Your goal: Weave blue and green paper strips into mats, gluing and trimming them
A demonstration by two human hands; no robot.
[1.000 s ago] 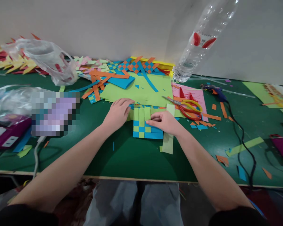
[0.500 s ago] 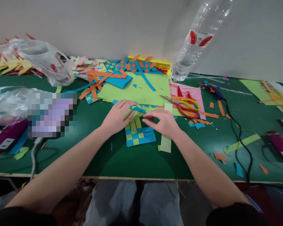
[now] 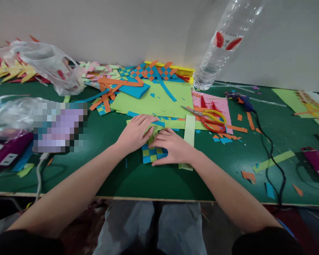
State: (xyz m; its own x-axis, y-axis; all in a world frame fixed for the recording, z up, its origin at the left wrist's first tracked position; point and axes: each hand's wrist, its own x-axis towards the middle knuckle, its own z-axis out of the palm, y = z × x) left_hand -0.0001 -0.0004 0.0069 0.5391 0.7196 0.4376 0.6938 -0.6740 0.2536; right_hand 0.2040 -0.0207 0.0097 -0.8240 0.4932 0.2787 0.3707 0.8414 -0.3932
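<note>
Under the spread fingers of our right hand [image 3: 177, 146] lies the woven blue-and-green paper mat [image 3: 150, 154], likely light and easily creased, best held at the edge beside that thumb, though whether our left hand [image 3: 135, 133] pinches it we cannot tell.

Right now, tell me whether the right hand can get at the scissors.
Probably yes: the scissors lie uncovered beyond the right hand, with only flat paper strips seen between.
</note>
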